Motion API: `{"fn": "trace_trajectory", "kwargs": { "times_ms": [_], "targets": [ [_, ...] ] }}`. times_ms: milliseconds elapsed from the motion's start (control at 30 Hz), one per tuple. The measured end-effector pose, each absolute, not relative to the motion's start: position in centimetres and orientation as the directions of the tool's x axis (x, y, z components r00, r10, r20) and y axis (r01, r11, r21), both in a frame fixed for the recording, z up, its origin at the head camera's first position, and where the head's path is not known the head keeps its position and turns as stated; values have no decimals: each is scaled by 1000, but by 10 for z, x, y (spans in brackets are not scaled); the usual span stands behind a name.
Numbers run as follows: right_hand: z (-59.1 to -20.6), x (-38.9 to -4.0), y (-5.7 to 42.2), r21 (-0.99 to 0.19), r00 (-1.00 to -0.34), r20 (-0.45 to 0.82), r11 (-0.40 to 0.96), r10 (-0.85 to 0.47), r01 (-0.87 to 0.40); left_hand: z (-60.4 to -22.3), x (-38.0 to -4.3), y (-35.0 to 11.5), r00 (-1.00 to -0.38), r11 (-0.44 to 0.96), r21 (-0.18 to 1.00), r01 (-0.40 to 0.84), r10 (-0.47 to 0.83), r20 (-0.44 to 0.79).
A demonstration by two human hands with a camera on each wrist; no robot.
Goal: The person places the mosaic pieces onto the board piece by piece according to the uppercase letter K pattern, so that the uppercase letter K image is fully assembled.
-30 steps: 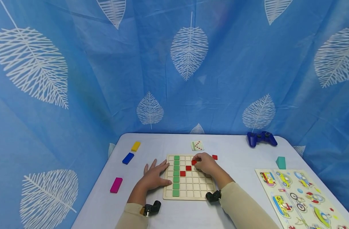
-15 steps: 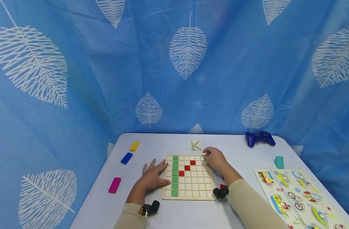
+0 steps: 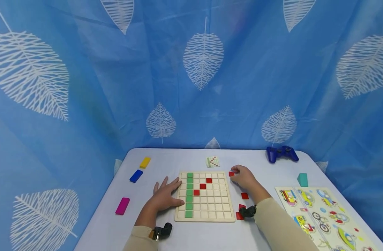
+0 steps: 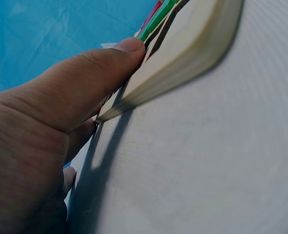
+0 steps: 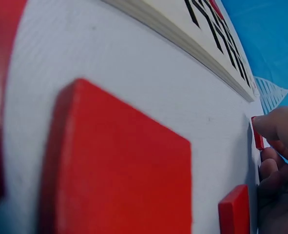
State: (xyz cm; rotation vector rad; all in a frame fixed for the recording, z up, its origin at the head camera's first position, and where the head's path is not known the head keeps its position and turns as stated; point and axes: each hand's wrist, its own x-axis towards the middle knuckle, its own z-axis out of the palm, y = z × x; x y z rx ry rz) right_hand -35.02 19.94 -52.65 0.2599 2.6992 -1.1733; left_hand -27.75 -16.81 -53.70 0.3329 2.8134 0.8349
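Observation:
A wooden grid board (image 3: pixel 215 219) lies on the white table, with a column of green tiles (image 3: pixel 189 198) and three red tiles (image 3: pixel 203 186) set in a diagonal. My left hand (image 3: pixel 164 198) spreads over the board's left edge, its thumb on top near the green column, as the left wrist view also shows. Just off the board's upper right corner, my right hand (image 3: pixel 244 177) has thumb and fingertips at a loose red square tile (image 3: pixel 231 174). In the right wrist view the thumb lies against that tile (image 5: pixel 257 133), with the other fingers curled below.
More red tiles (image 3: pixel 244 196) lie between board and right forearm. A small pattern card (image 3: pixel 213 161) is behind the board. Yellow (image 3: pixel 145 162), blue (image 3: pixel 136 176) and magenta blocks (image 3: pixel 122 206) lie left; a game controller (image 3: pixel 282 153), teal block (image 3: pixel 302 179) and picture puzzle (image 3: pixel 317 195) right.
My right hand has let go of the red tile at the diagonal's upper end and moved right, off the board, to a loose red tile. The left hand stays on the board's edge.

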Motion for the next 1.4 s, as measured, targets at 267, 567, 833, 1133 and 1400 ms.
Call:
{"fn": "trace_trajectory", "kwargs": {
  "times_ms": [267,567,833,1133,1400],
  "targets": [
    [-529,-351,195,-663,-972,-216,716,98,219,-542,-277,-172,-955,805,568,169,277,-108],
    [-525,-349,195,-676,-972,-207,702,111,225,-543,-281,-168,-959,820,546,171,266,-99],
    [-527,-349,194,-674,-973,-199,705,116,221,-543,-280,-169,-959,820,547,166,264,-104],
    [-531,-352,194,-662,-972,-196,714,127,226,-541,-278,-171,-955,810,559,178,278,-99],
    [-525,-348,187,-693,-975,-185,687,122,217,-540,-279,-171,-955,804,566,180,280,-94]
  ]
}}
